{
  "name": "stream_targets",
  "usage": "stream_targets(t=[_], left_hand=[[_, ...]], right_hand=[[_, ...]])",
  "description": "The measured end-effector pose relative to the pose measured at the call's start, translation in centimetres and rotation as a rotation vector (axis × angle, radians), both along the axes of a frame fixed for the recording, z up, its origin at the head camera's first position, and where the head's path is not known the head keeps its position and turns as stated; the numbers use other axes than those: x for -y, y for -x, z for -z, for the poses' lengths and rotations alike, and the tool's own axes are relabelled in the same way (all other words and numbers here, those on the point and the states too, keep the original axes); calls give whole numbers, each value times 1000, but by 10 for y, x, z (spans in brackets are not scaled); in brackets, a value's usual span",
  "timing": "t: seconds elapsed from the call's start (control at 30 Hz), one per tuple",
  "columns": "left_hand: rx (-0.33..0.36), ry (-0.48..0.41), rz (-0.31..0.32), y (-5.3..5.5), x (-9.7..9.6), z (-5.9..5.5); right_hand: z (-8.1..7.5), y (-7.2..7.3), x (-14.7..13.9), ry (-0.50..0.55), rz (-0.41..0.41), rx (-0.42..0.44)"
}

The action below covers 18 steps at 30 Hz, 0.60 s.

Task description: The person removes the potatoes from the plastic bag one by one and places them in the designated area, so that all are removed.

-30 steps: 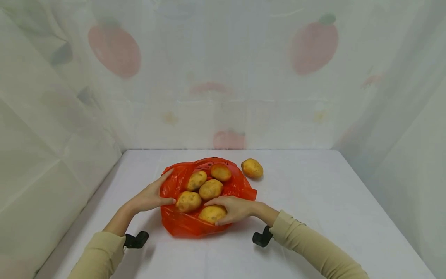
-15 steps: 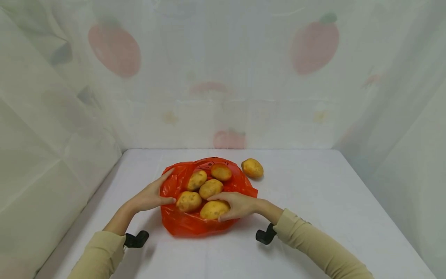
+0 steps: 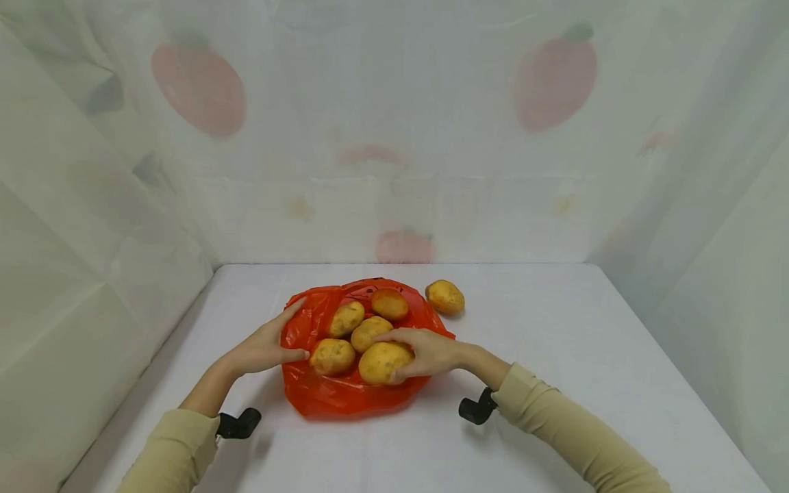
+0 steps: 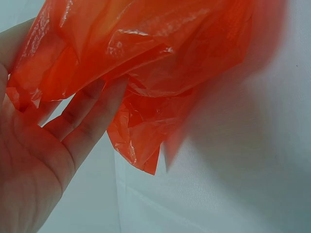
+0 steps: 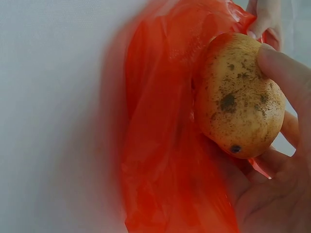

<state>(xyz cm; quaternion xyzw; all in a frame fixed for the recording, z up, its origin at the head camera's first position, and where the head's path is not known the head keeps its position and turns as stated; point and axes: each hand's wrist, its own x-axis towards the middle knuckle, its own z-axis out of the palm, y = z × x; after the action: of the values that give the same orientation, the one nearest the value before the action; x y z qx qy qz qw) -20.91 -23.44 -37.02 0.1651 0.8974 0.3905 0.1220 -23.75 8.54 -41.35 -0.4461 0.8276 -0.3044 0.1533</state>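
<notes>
A red plastic bag (image 3: 308,394) lies spread open, with several potatoes showing in its mouth. My right hand (image 3: 434,350) grips the nearest potato (image 3: 385,363) at its right side; in the right wrist view, thumb and fingers hold this brown-speckled potato (image 5: 240,97) over the red film. At the bag's left side, my left hand (image 3: 265,348) holds the edge, its thumb tip beside another potato (image 3: 333,357). The left wrist view shows the left hand's fingers (image 4: 92,116) reaching behind the crumpled film, their tips partly hidden.
One loose potato (image 3: 445,297) lies on the white table (image 3: 555,383) just beyond the bag's right side. Pale sheeting with faded fruit prints (image 3: 394,137) hangs behind and at both sides. A black wrist mount (image 3: 477,407) sits under each forearm.
My right hand has brought the nearest potato up, away from the bag's near edge and slightly right, showing more of it. The left hand stays in place at the bag.
</notes>
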Motion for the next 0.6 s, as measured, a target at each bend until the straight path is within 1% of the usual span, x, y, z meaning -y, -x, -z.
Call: stream_targets(t=[0.17, 0.3, 0.53, 0.6], left_hand=[[-6, 10, 0, 0, 1, -1], [-11, 15, -1, 1, 2, 2], [-25, -8, 4, 15, 14, 26], [-27, -6, 4, 16, 14, 27]], right_hand=[[-3, 2, -4, 32, 6, -1], [-4, 3, -6, 49, 22, 5], [-10, 3, -10, 76, 47, 9], [-12, 4, -13, 78, 62, 4]])
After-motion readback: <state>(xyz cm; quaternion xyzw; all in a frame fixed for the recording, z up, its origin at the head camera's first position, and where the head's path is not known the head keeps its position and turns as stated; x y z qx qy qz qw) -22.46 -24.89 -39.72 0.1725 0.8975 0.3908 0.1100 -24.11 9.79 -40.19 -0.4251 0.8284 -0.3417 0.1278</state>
